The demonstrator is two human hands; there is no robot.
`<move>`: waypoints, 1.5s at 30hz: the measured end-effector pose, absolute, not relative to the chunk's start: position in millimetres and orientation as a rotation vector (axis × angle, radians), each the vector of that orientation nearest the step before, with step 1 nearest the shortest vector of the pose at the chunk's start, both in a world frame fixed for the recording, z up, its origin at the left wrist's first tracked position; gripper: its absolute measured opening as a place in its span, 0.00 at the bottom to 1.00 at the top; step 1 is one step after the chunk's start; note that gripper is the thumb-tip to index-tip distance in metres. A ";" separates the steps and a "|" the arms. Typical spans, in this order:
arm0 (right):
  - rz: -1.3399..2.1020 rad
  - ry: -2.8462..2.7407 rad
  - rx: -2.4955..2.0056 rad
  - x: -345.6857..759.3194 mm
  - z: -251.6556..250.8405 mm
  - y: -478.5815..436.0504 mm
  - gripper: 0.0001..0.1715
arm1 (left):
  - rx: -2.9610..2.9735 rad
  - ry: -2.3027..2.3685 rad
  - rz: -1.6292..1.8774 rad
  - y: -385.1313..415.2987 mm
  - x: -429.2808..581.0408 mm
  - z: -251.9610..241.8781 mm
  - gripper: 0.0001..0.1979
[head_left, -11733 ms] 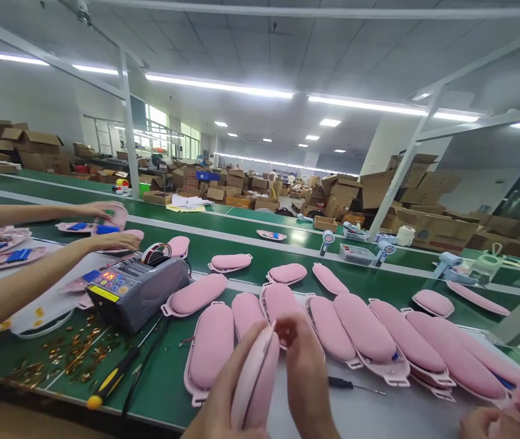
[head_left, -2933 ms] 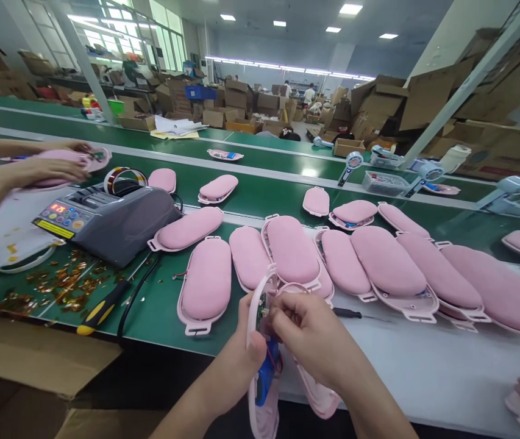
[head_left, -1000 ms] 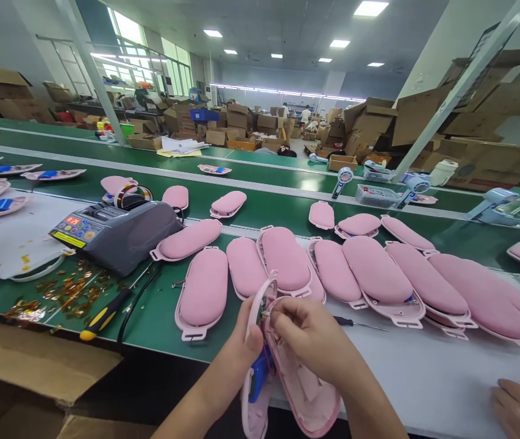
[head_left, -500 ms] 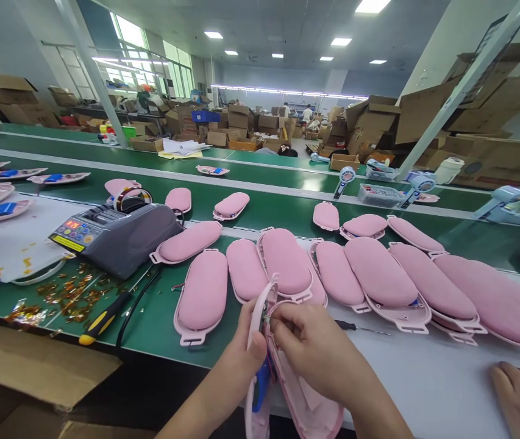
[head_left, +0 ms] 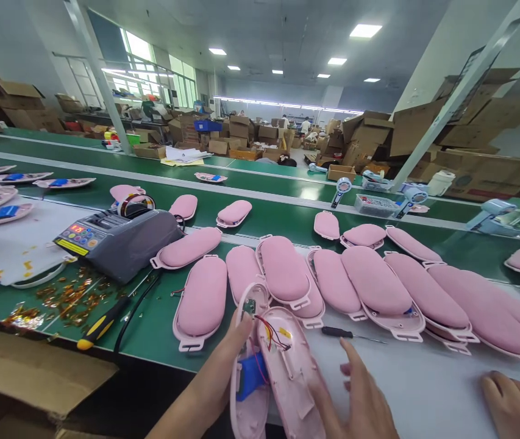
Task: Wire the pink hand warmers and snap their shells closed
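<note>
My left hand point(head_left: 225, 360) grips one half of an opened pink plastic casing point(head_left: 240, 414), thumb over its inner side. Inside that half are a small green circuit board point(head_left: 249, 306) and a blue wrapped battery pack point(head_left: 251, 376). Red and black wires point(head_left: 271, 332) run across to the other pink shell half point(head_left: 287, 381), which lies open alongside. My right hand point(head_left: 363, 396) is open at that second half's right edge, fingers spread; whether the thumb touches it I cannot tell. Just beyond the fingers lies a small black-handled screwdriver point(head_left: 336, 332).
Several padded pink casings point(head_left: 282, 268) line the bench ahead. To the left are a grey tape dispenser point(head_left: 117, 244), a yellow-and-black screwdriver point(head_left: 104, 323) and amber tape scraps point(head_left: 70, 299). Another person's hand point(head_left: 513, 399) rests at the right. Handheld blue devices point(head_left: 342, 190) stand farther back.
My right hand has let go of the wires near the board and moved right and down, its fingers opening. The two casing halves have been spread apart, showing their insides.
</note>
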State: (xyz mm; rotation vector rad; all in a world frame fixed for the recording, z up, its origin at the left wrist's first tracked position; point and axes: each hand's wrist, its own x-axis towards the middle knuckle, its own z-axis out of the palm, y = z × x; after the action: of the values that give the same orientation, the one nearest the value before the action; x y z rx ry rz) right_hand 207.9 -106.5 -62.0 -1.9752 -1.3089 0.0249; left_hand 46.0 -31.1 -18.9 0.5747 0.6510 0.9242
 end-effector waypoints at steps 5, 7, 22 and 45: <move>0.440 -1.248 -1.827 220.5 -79.6 -125.4 0.26 | 0.609 0.783 0.916 -37.9 32.9 -17.0 0.31; 0.414 -1.231 -1.797 221.9 -77.8 -125.5 0.19 | 0.678 0.817 0.887 -38.4 29.8 -18.0 0.32; 0.225 -1.328 -1.689 240.8 -58.9 -112.5 0.11 | 1.401 0.819 0.772 -30.3 1.0 -27.2 0.56; 1.106 -1.081 -1.356 188.1 -41.2 -108.9 0.29 | 1.813 1.454 1.054 -36.4 35.5 -28.9 0.30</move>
State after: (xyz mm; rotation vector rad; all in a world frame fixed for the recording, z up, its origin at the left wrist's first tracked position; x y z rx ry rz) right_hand 188.1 -108.9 -41.2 -1.3562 -1.0809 1.1058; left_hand 35.5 -36.4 -28.9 1.8130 1.4540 1.0536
